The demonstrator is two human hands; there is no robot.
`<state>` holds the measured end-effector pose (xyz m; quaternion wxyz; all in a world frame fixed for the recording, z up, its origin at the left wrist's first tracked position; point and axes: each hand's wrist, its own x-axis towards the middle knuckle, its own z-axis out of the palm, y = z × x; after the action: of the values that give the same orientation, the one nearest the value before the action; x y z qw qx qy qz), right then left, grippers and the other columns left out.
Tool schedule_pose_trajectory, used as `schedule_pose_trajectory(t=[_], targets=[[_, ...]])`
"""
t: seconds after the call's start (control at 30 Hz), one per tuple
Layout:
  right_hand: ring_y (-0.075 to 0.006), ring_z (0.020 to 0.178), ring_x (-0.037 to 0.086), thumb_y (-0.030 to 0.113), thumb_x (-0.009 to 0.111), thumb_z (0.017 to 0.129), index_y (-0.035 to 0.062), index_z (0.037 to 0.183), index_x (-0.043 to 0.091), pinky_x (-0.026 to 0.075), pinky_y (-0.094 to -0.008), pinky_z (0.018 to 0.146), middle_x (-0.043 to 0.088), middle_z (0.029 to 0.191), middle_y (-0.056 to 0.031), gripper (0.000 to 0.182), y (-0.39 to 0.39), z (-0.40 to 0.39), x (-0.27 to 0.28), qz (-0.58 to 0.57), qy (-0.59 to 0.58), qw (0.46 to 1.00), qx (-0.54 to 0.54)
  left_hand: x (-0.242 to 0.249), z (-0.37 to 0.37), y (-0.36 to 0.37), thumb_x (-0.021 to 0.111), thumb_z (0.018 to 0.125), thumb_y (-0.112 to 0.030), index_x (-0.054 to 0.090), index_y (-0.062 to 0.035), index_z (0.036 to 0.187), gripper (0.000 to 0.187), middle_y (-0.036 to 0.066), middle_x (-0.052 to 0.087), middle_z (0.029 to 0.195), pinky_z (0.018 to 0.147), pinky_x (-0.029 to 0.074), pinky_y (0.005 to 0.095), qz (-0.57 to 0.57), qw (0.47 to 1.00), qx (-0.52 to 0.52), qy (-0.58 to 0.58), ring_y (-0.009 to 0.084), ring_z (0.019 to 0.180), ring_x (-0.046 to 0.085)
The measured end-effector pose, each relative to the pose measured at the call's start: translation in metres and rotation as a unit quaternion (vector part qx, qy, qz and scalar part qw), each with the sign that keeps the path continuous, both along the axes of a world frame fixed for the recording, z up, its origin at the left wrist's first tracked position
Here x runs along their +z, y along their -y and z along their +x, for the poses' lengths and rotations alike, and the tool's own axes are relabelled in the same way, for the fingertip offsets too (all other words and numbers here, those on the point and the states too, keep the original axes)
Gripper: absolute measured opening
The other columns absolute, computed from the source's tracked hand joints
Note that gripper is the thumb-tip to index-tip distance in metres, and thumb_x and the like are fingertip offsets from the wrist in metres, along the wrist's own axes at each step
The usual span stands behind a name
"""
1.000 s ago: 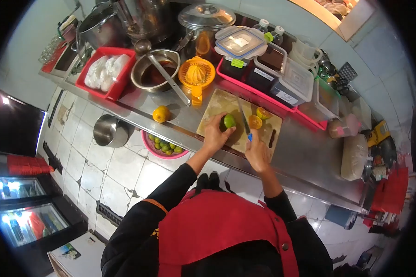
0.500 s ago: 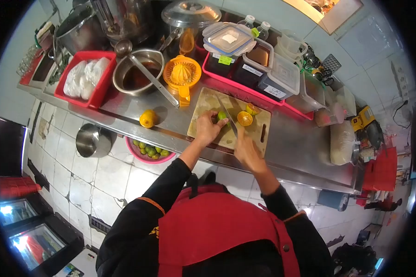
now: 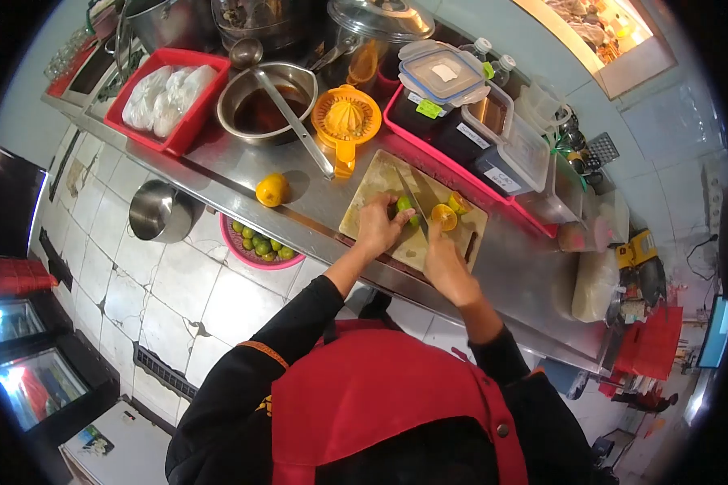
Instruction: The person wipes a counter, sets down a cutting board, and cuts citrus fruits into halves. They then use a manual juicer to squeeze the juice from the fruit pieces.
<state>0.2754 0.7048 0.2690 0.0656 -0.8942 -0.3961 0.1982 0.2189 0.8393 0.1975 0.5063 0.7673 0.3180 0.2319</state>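
On the cream cutting board (image 3: 373, 179), my left hand (image 3: 380, 226) pinches a green lime (image 3: 404, 204) between thumb and fingers. My right hand (image 3: 447, 265) is wrapped round the handle of a knife (image 3: 413, 192), which the fingers mostly hide. The blade points away from me and lies along the right side of the lime, close to my left fingertips. Just right of the blade rests a cut orange half (image 3: 444, 217), its flesh facing up. A second cut orange piece (image 3: 459, 203) sits behind it.
Left of the board are a whole orange (image 3: 273, 189), a yellow citrus juicer (image 3: 346, 119) and a steel bowl (image 3: 228, 113) of dark liquid with a ladle (image 3: 295, 121) across it. A pink tray (image 3: 493, 197) of lidded containers runs behind. Below, a pink basket (image 3: 255, 261) holds limes.
The camera view has shifted and turned, so the counter appears tilted and further right. Both hands stay over the board, with the lime and knife still held.
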Motion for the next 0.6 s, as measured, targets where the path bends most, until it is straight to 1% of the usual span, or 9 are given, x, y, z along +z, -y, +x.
schedule_pose_trajectory(t=[0.07,0.17,0.27,0.3,0.37,0.4,0.47,0.57,0.6], targets=[[-0.0496,0.08,0.056,-0.002,0.039,0.079,-0.0048,0.098,0.036,0.045,-0.0529,0.07,0.056,0.08,-0.0351,0.019,-0.034,0.024,-0.014,0.058,0.01,0.998,0.023,0.0,0.0,0.003,0.074,0.071,-0.027,0.061,0.0024,0.097,0.041,0.021,0.062,0.086,0.07,0.047,0.0365,0.012,1.0,-0.009,0.015,0.0319,0.079,0.061],[-0.0498,0.081,0.056,-0.002,0.039,0.08,-0.0045,0.098,0.037,0.045,-0.0527,0.071,0.056,0.08,-0.0346,0.019,-0.047,0.029,-0.006,0.043,0.011,0.998,0.05,-0.004,0.0,0.003,0.073,0.071,-0.027,0.061,0.0027,0.095,0.041,0.02,0.062,0.084,0.067,0.047,0.0369,0.03,0.999,0.015,0.039,0.0321,0.076,0.061],[-0.0501,0.081,0.056,-0.004,0.041,0.078,-0.0048,0.098,0.037,0.044,-0.053,0.072,0.056,0.078,-0.0338,0.02,0.003,0.02,-0.001,0.076,0.016,0.993,0.085,-0.002,0.001,0.006,0.074,0.071,-0.027,0.06,0.0028,0.095,0.041,0.02,0.061,0.085,0.067,0.046,0.0379,0.0,0.999,0.022,0.029,0.0328,0.075,0.06],[-0.0501,0.081,0.056,-0.004,0.041,0.078,-0.0048,0.098,0.037,0.044,-0.053,0.072,0.056,0.078,-0.0338,0.02,0.013,0.012,0.009,0.074,0.016,0.993,0.089,-0.004,0.002,0.006,0.074,0.071,-0.027,0.06,0.0028,0.095,0.041,0.02,0.061,0.085,0.067,0.046,0.0379,-0.002,0.999,0.025,0.03,0.0328,0.075,0.06],[-0.0508,0.083,0.054,-0.005,0.041,0.077,-0.0053,0.097,0.038,0.044,-0.0522,0.072,0.054,0.081,-0.0356,0.02,0.025,-0.001,0.034,-0.062,-0.034,0.997,0.014,-0.007,0.001,0.009,0.073,0.071,-0.027,0.061,0.0025,0.095,0.041,0.019,0.06,0.088,0.067,0.046,0.038,0.039,0.998,0.009,0.044,0.0335,0.076,0.059],[-0.0508,0.083,0.054,-0.005,0.041,0.077,-0.0053,0.097,0.038,0.044,-0.0522,0.072,0.054,0.081,-0.0356,0.02,0.023,0.002,0.025,-0.065,-0.036,0.997,0.016,-0.009,-0.001,0.012,0.073,0.071,-0.027,0.061,0.0025,0.095,0.041,0.019,0.06,0.088,0.067,0.046,0.038,0.036,0.998,0.012,0.041,0.0335,0.076,0.059],[-0.0509,0.084,0.054,-0.004,0.043,0.077,-0.004,0.097,0.038,0.043,-0.0526,0.074,0.054,0.08,-0.0359,0.021,0.004,0.019,-0.001,0.051,-0.013,0.997,0.058,-0.009,0.003,0.01,0.073,0.071,-0.026,0.061,0.002,0.095,0.039,0.018,0.059,0.088,0.067,0.046,0.0379,0.058,0.996,0.013,0.069,0.0336,0.076,0.058],[-0.0516,0.081,0.054,-0.002,0.045,0.077,-0.0039,0.099,0.038,0.043,-0.0531,0.073,0.054,0.08,-0.0359,0.023,-0.038,0.034,-0.007,0.014,0.005,0.995,0.098,-0.013,0.003,0.011,0.073,0.072,-0.026,0.061,0.002,0.095,0.038,0.018,0.058,0.086,0.067,0.046,0.0375,0.052,0.995,0.026,0.076,0.0323,0.076,0.058],[-0.0516,0.081,0.054,-0.002,0.045,0.077,-0.0039,0.099,0.038,0.043,-0.0531,0.073,0.054,0.08,-0.0359,0.023,-0.029,0.035,-0.016,0.016,0.006,0.995,0.099,-0.01,0.002,0.011,0.073,0.072,-0.026,0.061,0.002,0.095,0.038,0.018,0.058,0.086,0.067,0.046,0.0375,0.054,0.995,0.027,0.076,0.0323,0.076,0.058]])
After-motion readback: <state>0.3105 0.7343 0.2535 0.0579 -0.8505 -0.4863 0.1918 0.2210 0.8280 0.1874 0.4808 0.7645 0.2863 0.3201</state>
